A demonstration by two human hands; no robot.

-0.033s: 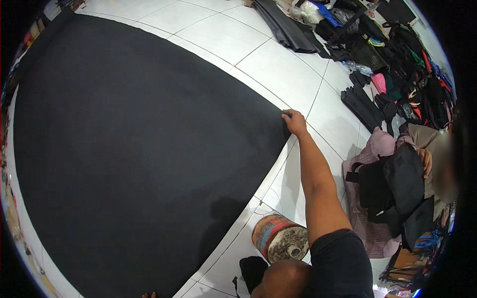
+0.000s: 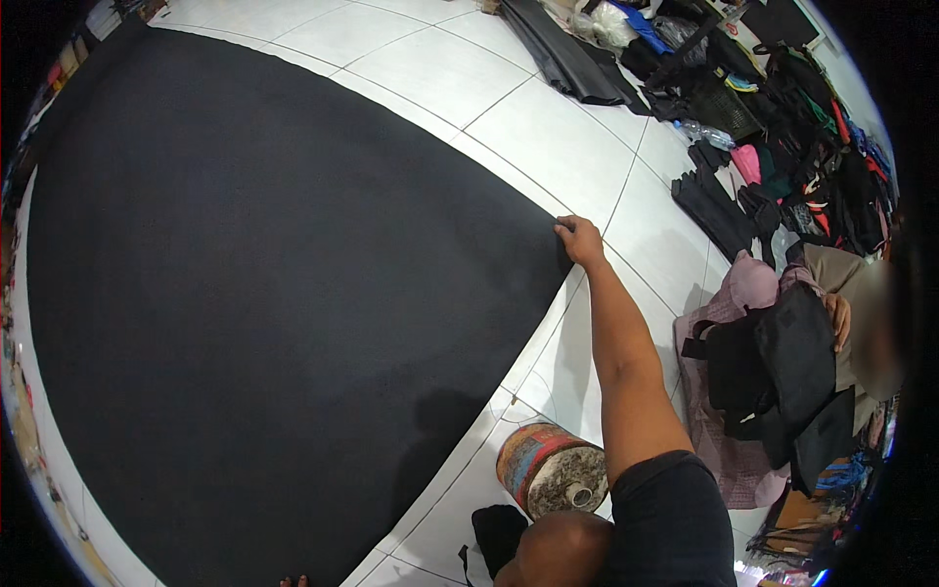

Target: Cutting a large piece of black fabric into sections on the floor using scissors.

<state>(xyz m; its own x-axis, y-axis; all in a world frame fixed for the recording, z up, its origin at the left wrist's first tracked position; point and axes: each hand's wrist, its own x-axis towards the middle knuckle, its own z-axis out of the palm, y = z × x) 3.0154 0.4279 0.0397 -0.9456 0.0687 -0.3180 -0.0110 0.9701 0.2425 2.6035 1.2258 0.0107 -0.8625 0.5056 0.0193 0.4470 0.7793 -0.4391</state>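
A large sheet of black fabric lies spread over the floor, its edges bowed by the lens. Its right-hand corner is pinched between the thumb and fingers of my right hand, with that arm stretched out. At the bottom edge of the picture only the fingertips of my left hand show. They rest flat on the near part of the sheet, and the rest of that hand is out of sight.
A round, paint-stained drum stands beside my right arm. On the right sits another person in a pink patterned garment, with black fabric pieces in front. Dark fabric rolls and a heaped pile of bags and cloth line the back right.
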